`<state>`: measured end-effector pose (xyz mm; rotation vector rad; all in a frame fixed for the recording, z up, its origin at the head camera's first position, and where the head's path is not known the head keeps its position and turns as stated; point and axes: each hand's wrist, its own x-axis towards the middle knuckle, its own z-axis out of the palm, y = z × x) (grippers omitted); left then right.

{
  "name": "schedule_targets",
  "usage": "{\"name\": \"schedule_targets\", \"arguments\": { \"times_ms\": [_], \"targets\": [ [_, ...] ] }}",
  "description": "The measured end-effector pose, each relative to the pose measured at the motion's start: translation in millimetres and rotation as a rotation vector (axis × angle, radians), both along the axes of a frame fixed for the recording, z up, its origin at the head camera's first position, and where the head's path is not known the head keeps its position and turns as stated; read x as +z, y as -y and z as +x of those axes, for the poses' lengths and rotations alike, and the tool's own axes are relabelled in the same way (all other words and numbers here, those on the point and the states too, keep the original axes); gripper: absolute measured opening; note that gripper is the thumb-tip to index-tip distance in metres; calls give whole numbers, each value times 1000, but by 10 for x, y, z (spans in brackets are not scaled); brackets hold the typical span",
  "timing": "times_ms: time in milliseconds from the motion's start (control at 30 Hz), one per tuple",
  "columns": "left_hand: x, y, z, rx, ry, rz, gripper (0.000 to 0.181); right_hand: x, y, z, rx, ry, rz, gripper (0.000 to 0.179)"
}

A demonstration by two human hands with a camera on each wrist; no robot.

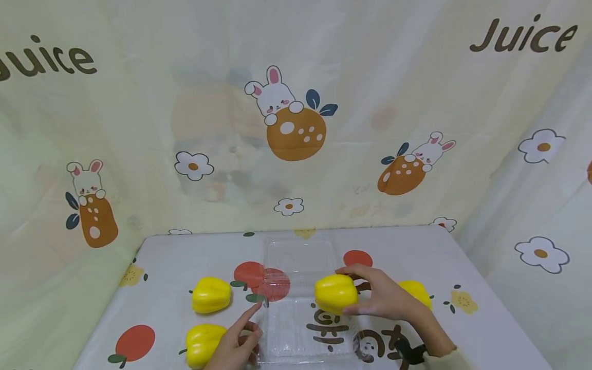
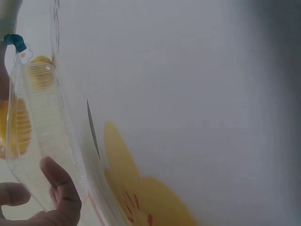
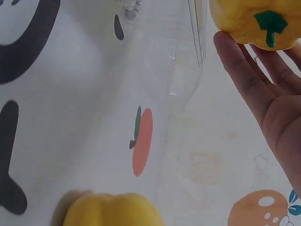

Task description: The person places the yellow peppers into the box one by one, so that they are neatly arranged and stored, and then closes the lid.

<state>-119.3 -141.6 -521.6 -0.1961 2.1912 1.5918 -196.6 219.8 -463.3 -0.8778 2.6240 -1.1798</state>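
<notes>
A yellow bell pepper [image 1: 336,294] is held by my right hand [image 1: 381,295], its thumb and fingers spread around the right side. The pepper is over the right part of a clear plastic box [image 1: 289,334], whose hinged lid [image 1: 300,255] lies back. In the right wrist view the held pepper [image 3: 258,21] shows its green stem above the fingertips. Beside the box's left wall is my left hand [image 1: 238,341], the index finger extended to its edge and the other fingers bent. The left wrist view shows the left hand [image 2: 61,193] close against the clear wall.
Two yellow bell peppers lie left of the box, one farther back [image 1: 210,295] and a nearer one [image 1: 202,343] partly behind the left hand. Another yellow pepper [image 1: 418,293] sits right, partly hidden by the right arm. A printed cloth [image 1: 171,267] covers the table; a curtain [image 1: 222,205] hangs behind.
</notes>
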Motion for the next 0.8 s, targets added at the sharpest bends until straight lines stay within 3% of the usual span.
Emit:
{"name": "schedule_targets", "arguments": {
  "times_ms": [800],
  "targets": [
    [-20, 11, -10, -16, -6, 7, 65, -120, 150, -82, -29, -52, 75, 75]
  ]
}}
